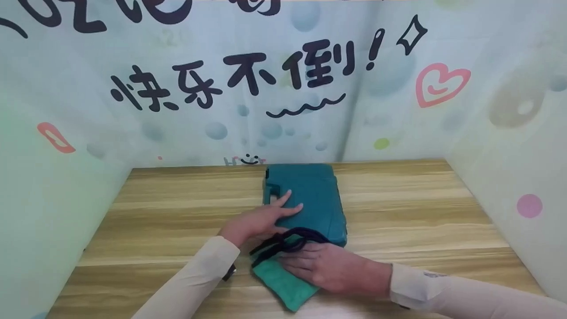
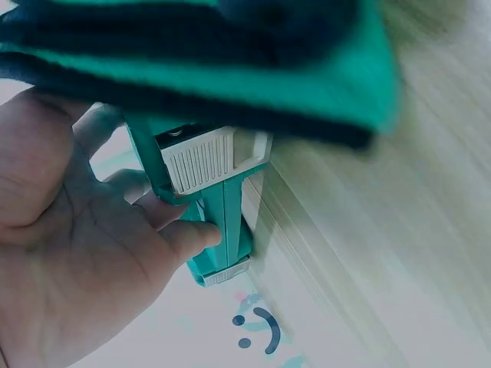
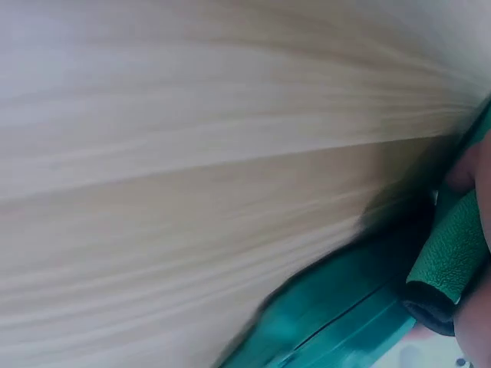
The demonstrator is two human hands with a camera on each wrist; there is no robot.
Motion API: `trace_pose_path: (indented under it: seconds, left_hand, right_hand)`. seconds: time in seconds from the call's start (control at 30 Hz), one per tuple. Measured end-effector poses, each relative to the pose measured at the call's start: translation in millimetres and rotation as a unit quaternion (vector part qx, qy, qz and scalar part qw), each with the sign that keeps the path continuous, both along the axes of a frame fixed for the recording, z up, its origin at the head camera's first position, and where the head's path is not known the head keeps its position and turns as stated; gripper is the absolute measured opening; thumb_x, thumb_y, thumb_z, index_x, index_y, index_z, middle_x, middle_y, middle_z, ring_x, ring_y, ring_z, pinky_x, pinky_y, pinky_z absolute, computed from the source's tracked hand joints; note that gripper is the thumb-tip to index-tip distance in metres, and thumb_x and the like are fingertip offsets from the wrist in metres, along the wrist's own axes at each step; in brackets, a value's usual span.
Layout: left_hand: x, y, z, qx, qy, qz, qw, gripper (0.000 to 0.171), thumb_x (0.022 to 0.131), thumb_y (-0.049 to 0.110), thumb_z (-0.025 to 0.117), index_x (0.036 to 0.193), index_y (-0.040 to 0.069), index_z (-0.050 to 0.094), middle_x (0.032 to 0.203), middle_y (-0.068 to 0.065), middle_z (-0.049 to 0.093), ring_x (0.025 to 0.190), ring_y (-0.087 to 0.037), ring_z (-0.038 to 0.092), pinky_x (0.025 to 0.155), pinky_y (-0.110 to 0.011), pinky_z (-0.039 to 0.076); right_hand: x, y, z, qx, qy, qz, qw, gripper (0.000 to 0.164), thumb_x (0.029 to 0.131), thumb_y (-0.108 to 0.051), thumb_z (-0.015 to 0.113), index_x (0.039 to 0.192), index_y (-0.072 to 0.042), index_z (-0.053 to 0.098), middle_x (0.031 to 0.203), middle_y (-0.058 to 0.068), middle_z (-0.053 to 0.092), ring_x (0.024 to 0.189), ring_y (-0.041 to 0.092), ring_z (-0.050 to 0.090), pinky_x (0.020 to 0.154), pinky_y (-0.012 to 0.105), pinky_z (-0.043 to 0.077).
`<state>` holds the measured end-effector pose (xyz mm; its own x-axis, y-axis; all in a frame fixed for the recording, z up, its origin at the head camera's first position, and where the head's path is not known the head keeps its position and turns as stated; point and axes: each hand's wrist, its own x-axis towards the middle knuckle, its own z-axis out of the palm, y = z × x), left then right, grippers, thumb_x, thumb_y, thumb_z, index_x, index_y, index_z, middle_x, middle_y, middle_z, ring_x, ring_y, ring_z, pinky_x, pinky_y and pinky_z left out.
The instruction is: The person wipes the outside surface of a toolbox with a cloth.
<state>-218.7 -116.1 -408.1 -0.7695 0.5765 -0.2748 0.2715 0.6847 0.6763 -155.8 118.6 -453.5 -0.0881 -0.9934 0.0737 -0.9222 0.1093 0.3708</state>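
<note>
A teal hard plastic case [image 1: 310, 190] lies on the table with its handle on the left side. My left hand [image 1: 261, 219] rests on it with two fingers stretched across the top near the handle. In the left wrist view, that hand's fingers touch the case's side by a pale grey latch [image 2: 201, 162]. A green cloth with dark navy edging [image 1: 285, 281] is bunched at the case's near end. My right hand [image 1: 325, 268] holds it there, its fingertips pointing left. A fold of the cloth [image 3: 453, 249] shows between thumb and fingers in the right wrist view.
The wood-grain table [image 1: 186, 190] runs back to a printed cloth backdrop [image 1: 248, 128] with black lettering. Pale panels stand on the left [image 1: 53, 199] and right [image 1: 496, 177]. The far end of the case lies close to the backdrop.
</note>
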Motion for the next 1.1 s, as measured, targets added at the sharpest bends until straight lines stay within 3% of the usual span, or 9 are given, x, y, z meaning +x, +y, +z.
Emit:
trace_pose_path:
  seconds: [0.03, 0.1, 0.13, 0.27, 0.63, 0.87, 1.1]
  left_hand:
    - [0.0, 0, 0.2, -0.01, 0.017, -0.013, 0.9997, 0.066, 0.103, 0.03, 0.061, 0.161, 0.031, 0.027, 0.169, -0.007, -0.002, 0.152, -0.038, 0.0, 0.115, -0.051, 0.027]
    - [-0.6, -2, 0.7, -0.054, 0.087, -0.06, 0.9929, 0.067, 0.102, 0.025, 0.065, 0.159, 0.028, 0.032, 0.169, -0.005, -0.001, 0.151, -0.04, 0.005, 0.116, -0.05, 0.025]
    - [-0.4, -2, 1.0, -0.062, 0.093, -0.065, 0.9915, 0.068, 0.101, 0.03, 0.065, 0.16, 0.028, 0.031, 0.169, -0.006, -0.001, 0.151, -0.04, 0.007, 0.116, -0.049, 0.025]
    - [-0.2, -3, 0.8, -0.067, 0.089, -0.07, 0.9913, 0.073, 0.099, 0.04, 0.066, 0.161, 0.029, 0.029, 0.17, -0.005, -0.002, 0.151, -0.038, 0.009, 0.117, -0.05, 0.023]
    - [0.7, 1, 0.5, -0.07, 0.094, -0.074, 0.9903, 0.075, 0.097, 0.046, 0.065, 0.161, 0.03, 0.028, 0.17, -0.005, -0.001, 0.151, -0.041, 0.009, 0.116, -0.053, 0.024]
    - [-1.5, 1, 0.2, -0.077, 0.089, -0.072, 0.9905, 0.076, 0.097, 0.049, 0.064, 0.161, 0.032, 0.028, 0.17, -0.003, -0.002, 0.151, -0.042, 0.008, 0.116, -0.054, 0.023]
    - [0.1, -2, 3.3, -0.086, 0.089, -0.071, 0.9898, 0.073, 0.099, 0.048, 0.062, 0.161, 0.033, 0.027, 0.17, -0.004, -0.003, 0.151, -0.041, 0.01, 0.116, -0.052, 0.024]
  right_hand:
    - [-0.6, 7, 1.0, 0.001, -0.005, 0.001, 1.0, 0.045, 0.11, -0.021, 0.036, 0.15, -0.004, 0.049, 0.152, 0.007, 0.048, 0.143, 0.016, 0.038, 0.116, 0.032, 0.025]
    - [-2.5, 22, 2.8, 0.006, -0.014, 0.005, 1.0, 0.046, 0.109, -0.021, 0.038, 0.15, -0.004, 0.05, 0.152, 0.008, 0.048, 0.143, 0.016, 0.037, 0.116, 0.032, 0.024]
    - [-3.7, 29, 3.7, 0.009, -0.021, 0.007, 1.0, 0.046, 0.109, -0.022, 0.038, 0.15, -0.004, 0.05, 0.153, 0.008, 0.048, 0.144, 0.016, 0.037, 0.117, 0.033, 0.024]
    - [-9.1, 57, 7.9, 0.015, -0.043, 0.017, 0.999, 0.046, 0.109, -0.021, 0.038, 0.15, -0.003, 0.049, 0.152, 0.008, 0.048, 0.144, 0.015, 0.036, 0.117, 0.033, 0.024]
    - [-17.7, 105, 9.8, 0.013, -0.058, 0.037, 0.998, 0.044, 0.111, -0.021, 0.037, 0.149, -0.004, 0.051, 0.152, 0.007, 0.049, 0.143, 0.017, 0.039, 0.114, 0.035, 0.031]
    - [-18.5, 106, 9.7, 0.026, -0.049, 0.035, 0.998, 0.045, 0.112, -0.022, 0.034, 0.151, -0.005, 0.049, 0.154, 0.006, 0.047, 0.144, 0.016, 0.036, 0.114, 0.035, 0.03]
    - [-20.0, 86, 9.9, 0.029, -0.049, 0.035, 0.998, 0.046, 0.112, -0.023, 0.033, 0.152, -0.005, 0.047, 0.154, 0.007, 0.046, 0.145, 0.016, 0.035, 0.116, 0.033, 0.025]
